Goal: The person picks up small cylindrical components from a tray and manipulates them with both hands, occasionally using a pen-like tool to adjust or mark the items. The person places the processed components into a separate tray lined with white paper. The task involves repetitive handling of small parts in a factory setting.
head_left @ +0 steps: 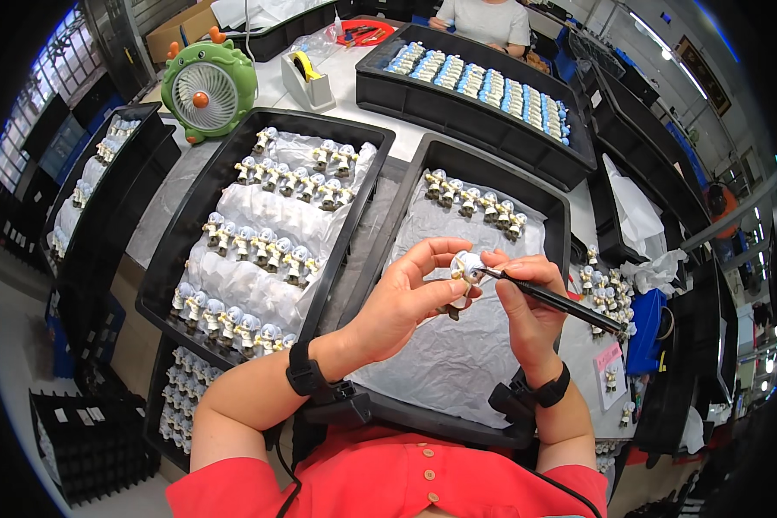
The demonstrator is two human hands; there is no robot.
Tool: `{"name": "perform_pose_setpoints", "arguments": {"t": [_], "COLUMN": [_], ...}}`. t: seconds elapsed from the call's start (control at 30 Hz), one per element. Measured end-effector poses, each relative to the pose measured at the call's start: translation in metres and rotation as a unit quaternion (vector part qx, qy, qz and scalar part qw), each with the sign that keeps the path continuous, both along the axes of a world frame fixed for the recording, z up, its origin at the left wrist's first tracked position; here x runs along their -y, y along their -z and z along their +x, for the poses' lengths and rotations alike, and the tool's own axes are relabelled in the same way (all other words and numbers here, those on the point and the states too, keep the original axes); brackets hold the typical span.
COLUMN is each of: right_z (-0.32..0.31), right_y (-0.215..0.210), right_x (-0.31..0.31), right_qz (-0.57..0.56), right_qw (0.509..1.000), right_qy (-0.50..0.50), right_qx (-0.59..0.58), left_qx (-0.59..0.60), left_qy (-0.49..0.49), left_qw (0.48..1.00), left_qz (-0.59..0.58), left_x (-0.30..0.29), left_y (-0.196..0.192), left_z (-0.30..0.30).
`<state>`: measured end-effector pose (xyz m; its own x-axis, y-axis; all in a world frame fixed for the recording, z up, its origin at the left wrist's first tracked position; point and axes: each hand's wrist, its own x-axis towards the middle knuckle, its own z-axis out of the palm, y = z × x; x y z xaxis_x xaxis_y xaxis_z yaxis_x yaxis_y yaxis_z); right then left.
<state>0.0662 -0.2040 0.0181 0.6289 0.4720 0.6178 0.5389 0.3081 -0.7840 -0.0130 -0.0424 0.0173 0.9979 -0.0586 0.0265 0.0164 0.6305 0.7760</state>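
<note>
The figurine (466, 269) was largely hidden by the fingers around it; only its pale rounded head showed clearly, and its lower part was hard to make out. The left hand (406, 298) was closed on the figurine, pinching it between thumb and fingers above the right-hand black tray (554, 207). The right hand (527, 302) gripped a thin black brush (552, 300), its tip touching the figurine's head. A row of finished figurines (475, 200) stood at the tray's far end.
</note>
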Motion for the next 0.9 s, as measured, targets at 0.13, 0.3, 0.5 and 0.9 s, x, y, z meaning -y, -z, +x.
{"name": "perform_pose_setpoints", "arguments": {"t": [0.13,0.3,0.5,0.9], "right_z": [-0.0013,-0.0005,-0.0009,-0.0003], "right_y": [0.0,0.0009,0.001,0.0002], "right_x": [-0.0011,-0.0007,-0.0014,-0.0022], "right_qz": [0.009,0.008,0.005,-0.008], "right_qw": [1.0,1.0,1.0,0.998], "right_qy": [0.003,0.007,0.015,0.029], "right_qx": [-0.019,0.018,0.017,0.055], "left_qx": [-0.004,0.0,-0.002,-0.002], "left_qy": [-0.003,-0.01,-0.007,-0.003], "left_qw": [1.0,1.0,1.0,1.0], "left_qz": [0.012,0.016,0.011,-0.014], "left_x": [0.0003,-0.0002,0.0,-0.0001], "left_y": [-0.0015,-0.002,-0.002,-0.0039], "left_z": [-0.0005,0.0003,0.0001,0.0002]}}
